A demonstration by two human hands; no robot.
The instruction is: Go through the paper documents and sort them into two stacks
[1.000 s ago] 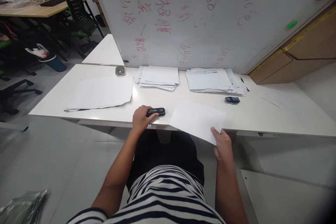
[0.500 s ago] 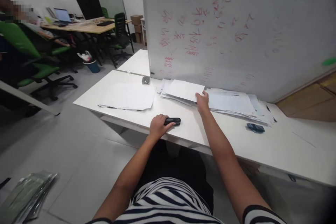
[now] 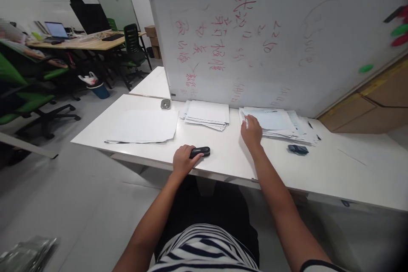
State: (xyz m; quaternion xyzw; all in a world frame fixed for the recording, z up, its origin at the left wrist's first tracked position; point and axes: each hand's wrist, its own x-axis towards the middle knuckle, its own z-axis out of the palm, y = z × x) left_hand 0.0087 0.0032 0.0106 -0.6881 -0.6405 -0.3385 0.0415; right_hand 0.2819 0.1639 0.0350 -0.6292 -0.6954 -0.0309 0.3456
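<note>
My left hand (image 3: 182, 162) rests closed on a black stapler (image 3: 200, 151) near the front edge of the white table (image 3: 229, 165). My right hand (image 3: 251, 132) reaches to the right paper stack (image 3: 280, 123), its fingers pinching the stack's left edge. A neat middle stack of white sheets (image 3: 206, 114) lies between my hands, farther back. More white sheets (image 3: 145, 126) lie spread at the table's left.
A whiteboard (image 3: 270, 38) with red writing stands along the back of the table. A small grey object (image 3: 165, 103) sits by its left foot, a small dark object (image 3: 298, 149) at the right. Desks and green chairs (image 3: 19, 93) fill the room at left.
My right hand carried a loose sheet from the table's front edge to the middle stack, left it there, and moved right to the right stack. My left hand stayed on the stapler.
</note>
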